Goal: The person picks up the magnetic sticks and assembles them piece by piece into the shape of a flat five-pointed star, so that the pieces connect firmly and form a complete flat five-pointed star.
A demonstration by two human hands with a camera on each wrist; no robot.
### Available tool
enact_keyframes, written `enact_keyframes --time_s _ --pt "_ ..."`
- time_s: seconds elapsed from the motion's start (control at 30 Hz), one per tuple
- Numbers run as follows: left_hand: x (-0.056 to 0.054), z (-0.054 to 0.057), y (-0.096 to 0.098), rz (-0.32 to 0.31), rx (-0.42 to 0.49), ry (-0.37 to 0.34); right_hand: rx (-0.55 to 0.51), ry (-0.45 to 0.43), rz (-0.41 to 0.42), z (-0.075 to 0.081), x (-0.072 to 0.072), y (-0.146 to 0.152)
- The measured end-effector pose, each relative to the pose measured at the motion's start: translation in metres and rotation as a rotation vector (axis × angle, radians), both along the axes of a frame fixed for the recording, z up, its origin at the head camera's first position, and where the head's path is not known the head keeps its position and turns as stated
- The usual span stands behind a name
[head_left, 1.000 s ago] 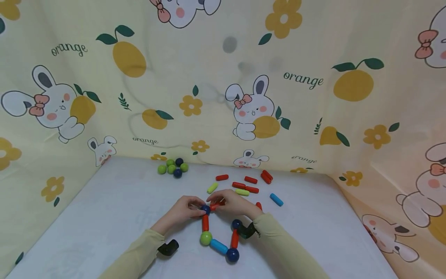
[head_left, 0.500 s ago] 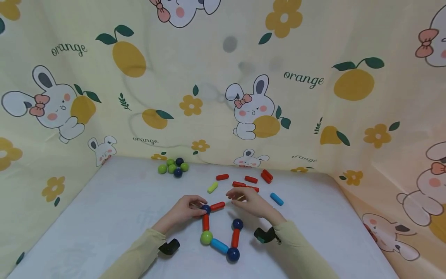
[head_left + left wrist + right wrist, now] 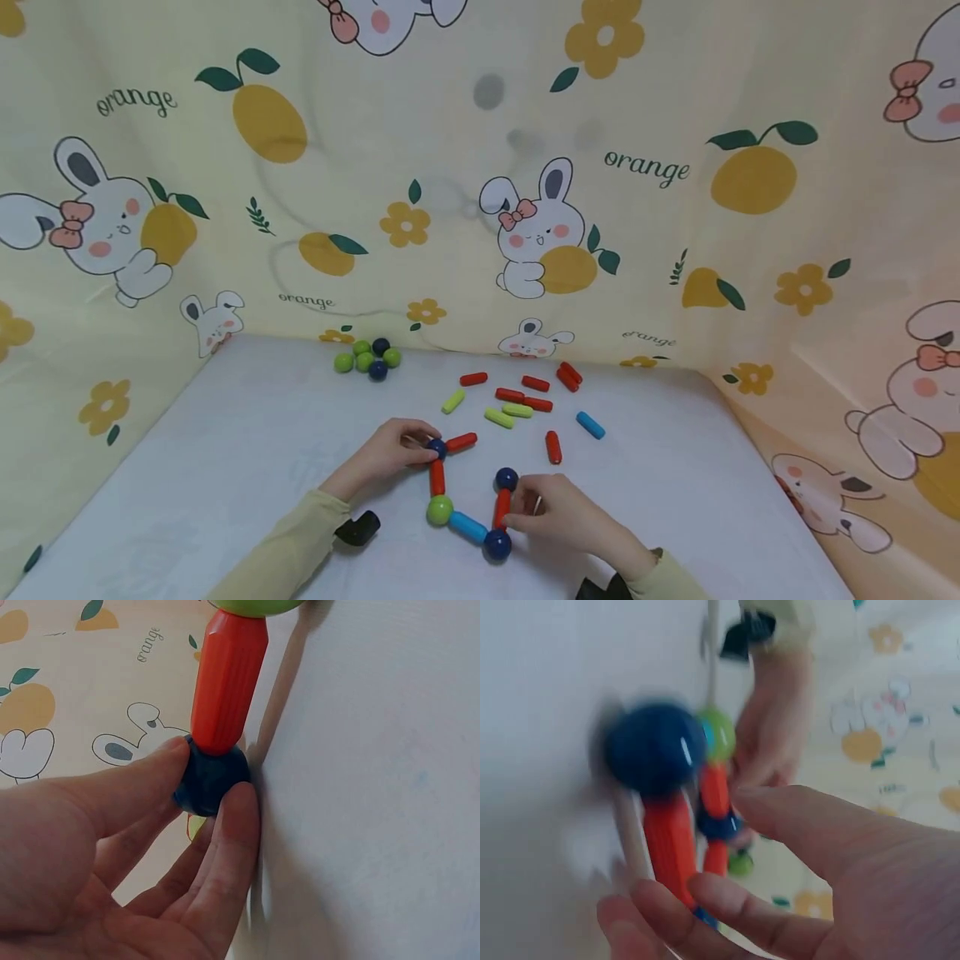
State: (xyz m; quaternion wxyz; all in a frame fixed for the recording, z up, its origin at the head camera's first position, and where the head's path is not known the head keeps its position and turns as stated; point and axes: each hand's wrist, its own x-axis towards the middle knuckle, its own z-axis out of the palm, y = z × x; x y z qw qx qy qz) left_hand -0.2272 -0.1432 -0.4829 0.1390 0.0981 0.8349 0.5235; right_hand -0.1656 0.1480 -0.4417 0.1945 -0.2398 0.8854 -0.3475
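In the head view, my left hand (image 3: 393, 454) pinches a dark blue ball (image 3: 214, 778) between thumb and fingertips. From that ball one red rod (image 3: 462, 442) points right, while a second red rod (image 3: 229, 682) runs down to a green ball (image 3: 439, 510). A blue rod (image 3: 468, 527) links the green ball to a dark blue ball (image 3: 497, 546) at the front. Another red rod (image 3: 502, 508) rises from there to a dark blue ball (image 3: 507, 479). Beside this rod is my right hand (image 3: 558, 508), thumb and fingers spread apart, fingertips close to the rod in the right wrist view (image 3: 671, 847).
Several green and dark blue balls (image 3: 364, 361) cluster at the back left of the white table (image 3: 187, 500). Loose red rods (image 3: 510, 395), yellow-green rods (image 3: 498, 417) and a blue rod (image 3: 590, 425) lie behind the hands. One red rod (image 3: 553, 447) lies nearer. A printed curtain (image 3: 450, 167) stands behind.
My right hand has let go of the red rod at the left-held ball and moved right, then toward the front, to the right-hand red rod. My left hand keeps its pinch on the ball.
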Motion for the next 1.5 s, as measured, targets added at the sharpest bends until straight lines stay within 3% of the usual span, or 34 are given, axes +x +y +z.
enact_keyframes --time_s 0.2,0.37,0.67,0.97,1.13,1.33,1.5 --pt "0.002 -0.001 -0.006 0.004 0.002 0.017 0.019 -0.144 -0.099 -0.008 0.025 -0.019" --pt "0.005 -0.002 -0.009 0.028 0.021 0.005 0.036 -0.151 -0.151 -0.011 0.026 -0.02" --pt "0.018 -0.004 -0.02 0.076 -0.06 0.068 -0.023 0.039 -0.094 -0.018 -0.005 0.001" --pt "0.041 -0.002 -0.021 0.133 -0.053 0.059 -0.086 0.105 -0.205 -0.024 -0.045 0.007" --pt "0.051 0.001 -0.016 0.161 -0.078 0.047 -0.105 0.117 -0.224 -0.024 -0.063 0.001" --pt "0.056 0.004 -0.013 0.169 -0.09 0.05 -0.095 0.124 -0.241 -0.021 -0.073 -0.005" --pt "0.055 0.004 -0.015 0.155 -0.084 0.069 -0.122 0.197 -0.251 -0.011 -0.073 -0.015"
